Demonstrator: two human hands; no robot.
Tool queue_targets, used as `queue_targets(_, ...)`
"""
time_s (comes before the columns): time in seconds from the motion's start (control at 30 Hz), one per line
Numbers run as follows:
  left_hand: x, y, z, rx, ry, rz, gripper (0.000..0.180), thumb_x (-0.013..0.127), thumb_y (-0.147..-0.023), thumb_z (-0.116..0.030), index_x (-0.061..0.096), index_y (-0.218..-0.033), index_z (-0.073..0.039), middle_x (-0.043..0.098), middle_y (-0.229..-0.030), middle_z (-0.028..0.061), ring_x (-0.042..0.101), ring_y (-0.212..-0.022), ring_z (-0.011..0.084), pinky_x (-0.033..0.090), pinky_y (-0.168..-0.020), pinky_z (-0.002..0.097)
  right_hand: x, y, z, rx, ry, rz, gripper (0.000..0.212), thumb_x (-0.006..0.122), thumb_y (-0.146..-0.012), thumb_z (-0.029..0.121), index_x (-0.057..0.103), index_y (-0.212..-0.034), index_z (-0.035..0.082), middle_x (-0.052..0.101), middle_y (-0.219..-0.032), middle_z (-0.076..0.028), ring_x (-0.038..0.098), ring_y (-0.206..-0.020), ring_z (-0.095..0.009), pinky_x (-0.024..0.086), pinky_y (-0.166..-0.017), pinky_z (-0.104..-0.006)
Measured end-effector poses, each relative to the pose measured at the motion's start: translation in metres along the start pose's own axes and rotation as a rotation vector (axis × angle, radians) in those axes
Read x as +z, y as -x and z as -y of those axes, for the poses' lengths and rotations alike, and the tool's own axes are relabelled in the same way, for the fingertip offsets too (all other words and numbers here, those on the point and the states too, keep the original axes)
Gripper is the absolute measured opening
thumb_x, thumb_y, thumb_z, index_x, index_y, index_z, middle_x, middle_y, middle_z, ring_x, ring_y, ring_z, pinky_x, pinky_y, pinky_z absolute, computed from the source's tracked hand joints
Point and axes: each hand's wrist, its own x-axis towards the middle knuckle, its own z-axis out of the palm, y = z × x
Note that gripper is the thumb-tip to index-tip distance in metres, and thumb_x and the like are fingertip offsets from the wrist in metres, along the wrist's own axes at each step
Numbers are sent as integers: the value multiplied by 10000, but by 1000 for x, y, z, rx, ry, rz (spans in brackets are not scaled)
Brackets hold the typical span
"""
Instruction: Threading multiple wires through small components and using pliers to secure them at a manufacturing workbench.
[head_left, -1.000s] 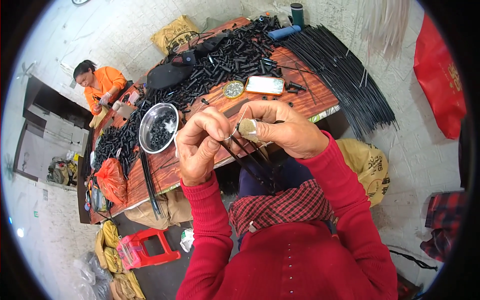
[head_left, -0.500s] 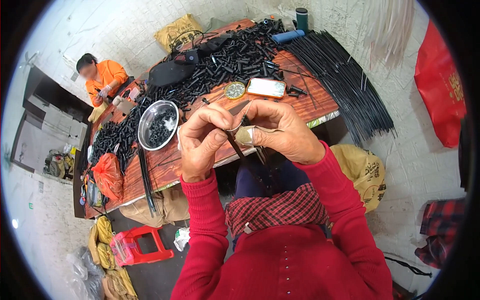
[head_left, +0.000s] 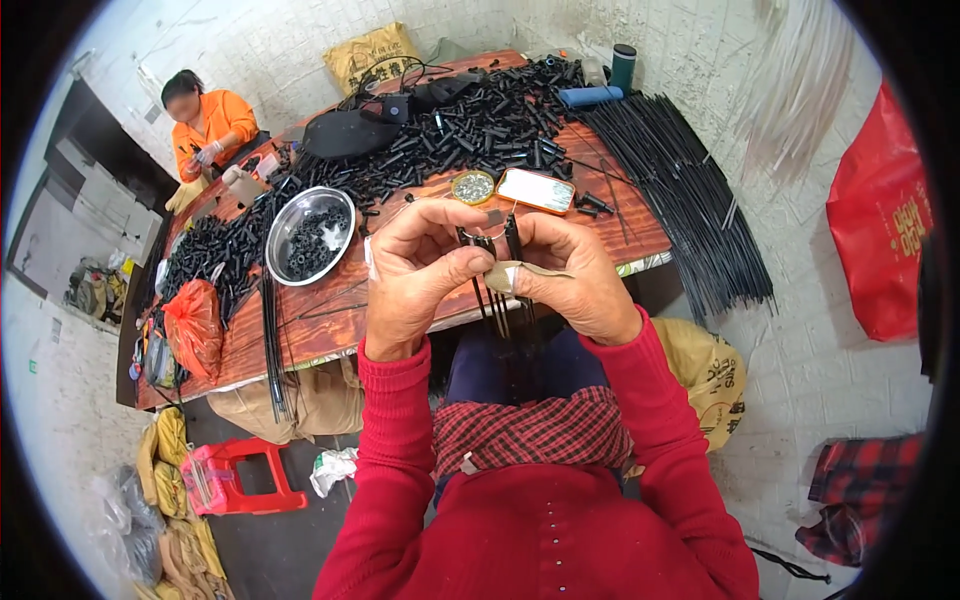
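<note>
In front of my chest I hold several thin black rods [head_left: 497, 312] that hang down between my hands. My left hand [head_left: 412, 275] is closed, its thumb and fingers pinching dark fittings at the rods' upper ends. My right hand [head_left: 590, 275] is closed too, gripping a short upright black tube [head_left: 512, 235] beside them. A tan covering [head_left: 520, 282] wraps the right thumb. Fingers partly hide how the pieces join. Just beyond my hands lie a white-topped rectangular tray [head_left: 537, 190] and a round yellow-rimmed dish [head_left: 472, 187] of small shiny bits.
On the wooden table [head_left: 325, 345] are heaped black tubular parts [head_left: 450, 135] and a steel bowl [head_left: 268, 250] of black rings. A bundle of long black rods [head_left: 690, 180] overhangs its right end. Left are an orange-red bag [head_left: 192, 330], a red stool [head_left: 288, 490] and a person in orange [head_left: 225, 118].
My hands have turned slightly, so the rods hang more upright and the black tube shows between my fingers. My view has shifted a little.
</note>
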Motion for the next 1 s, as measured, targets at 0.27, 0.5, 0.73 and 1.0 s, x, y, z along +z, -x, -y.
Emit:
queue_targets(0.27,6,4,-8,-90,48,-35,371,780,-746,15,652,-1094,20,684,-942,48,619,-816,80,510,-729,214,5,2,-1,-6,42,-23,248,658,-868,89,610,-1094,-2,638,-1029,-39,613,-944,-106,506,-867,-283)
queue_targets(0.5,0,12,-11,-21,-141,-40,307,751,-737,40,647,-1025,17,657,-908,91,638,-799,136,525,-720,253,11,6,-8,-44,32,-24,262,637,-886,101,587,-1118,-10,633,-1018,-30,603,-932,-94,500,-850,-273)
queue_targets(0.73,3,54,-35,406,74,-26,158,649,-719,30,560,-831,-37,542,-741,92,497,-656,181,454,-632,258,65,37,21,-252,277,35,242,693,-840,96,585,-1018,-26,613,-909,-66,591,-817,-130,479,-721,-274)
queue_targets(1.0,16,51,-27,133,-89,-104,263,643,-812,-85,434,-964,-37,441,-902,76,471,-794,180,412,-720,308,53,32,-6,-252,232,-124,247,666,-852,106,568,-1035,-29,581,-867,-70,539,-786,-121,464,-712,-303)
